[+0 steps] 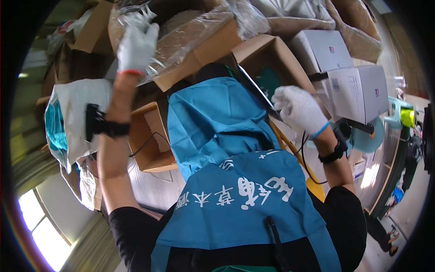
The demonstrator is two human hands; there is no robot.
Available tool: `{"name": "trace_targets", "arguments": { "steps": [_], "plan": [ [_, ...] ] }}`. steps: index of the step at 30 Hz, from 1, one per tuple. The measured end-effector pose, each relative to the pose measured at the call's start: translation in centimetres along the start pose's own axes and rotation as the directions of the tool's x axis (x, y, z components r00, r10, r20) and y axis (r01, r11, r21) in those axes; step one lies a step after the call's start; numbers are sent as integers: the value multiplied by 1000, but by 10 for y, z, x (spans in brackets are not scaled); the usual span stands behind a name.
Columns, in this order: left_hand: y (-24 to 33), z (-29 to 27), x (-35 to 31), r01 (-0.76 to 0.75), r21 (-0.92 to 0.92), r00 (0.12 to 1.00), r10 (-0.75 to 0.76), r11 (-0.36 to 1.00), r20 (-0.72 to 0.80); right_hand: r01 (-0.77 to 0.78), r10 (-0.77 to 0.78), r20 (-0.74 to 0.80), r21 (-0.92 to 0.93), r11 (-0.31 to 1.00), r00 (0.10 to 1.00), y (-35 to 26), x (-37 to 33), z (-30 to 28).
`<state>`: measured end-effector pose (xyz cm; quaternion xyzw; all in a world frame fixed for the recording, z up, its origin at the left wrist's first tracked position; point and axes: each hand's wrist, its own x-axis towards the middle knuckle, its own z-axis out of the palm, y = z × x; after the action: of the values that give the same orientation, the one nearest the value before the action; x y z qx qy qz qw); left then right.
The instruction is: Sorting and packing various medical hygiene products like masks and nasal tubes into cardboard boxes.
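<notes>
My left hand [138,49], in a white glove with a red cuff, reaches over a cardboard box lined with clear plastic film [181,38]. Motion smears its fingers against the film, so I cannot tell what they grip. My right hand [297,109], in a white glove with a blue cuff, is beside an open cardboard box [258,50] holding something dark green [267,81]. Its fingers are curled together near the lower end of a thin, pale-edged strip [256,84] along that box. Whatever lies within these fingers is hidden.
Two white cartons [360,93] are stacked at the right. A smaller open cardboard box [154,136] stands left of my blue apron [217,118], with a white sack [79,122] farther left. A black cable [303,158] hangs by my right forearm. Another person [383,235] is at the far right.
</notes>
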<state>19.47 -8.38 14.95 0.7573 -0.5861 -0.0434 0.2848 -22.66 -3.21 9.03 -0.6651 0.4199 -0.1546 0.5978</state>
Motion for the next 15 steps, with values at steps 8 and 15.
{"name": "trace_targets", "arguments": {
  "steps": [8, 15],
  "plan": [
    [-113, 20, 71, -73, 605, 984, -42, 793, 173, -363, 401, 66, 575, 733, 914, 92, 62, -66],
    [-104, 52, -19, -77, 256, 957, -1, 964, 291, -530, 665, -110, -703, 473, 739, 148, 125, -32]
  ]
}}
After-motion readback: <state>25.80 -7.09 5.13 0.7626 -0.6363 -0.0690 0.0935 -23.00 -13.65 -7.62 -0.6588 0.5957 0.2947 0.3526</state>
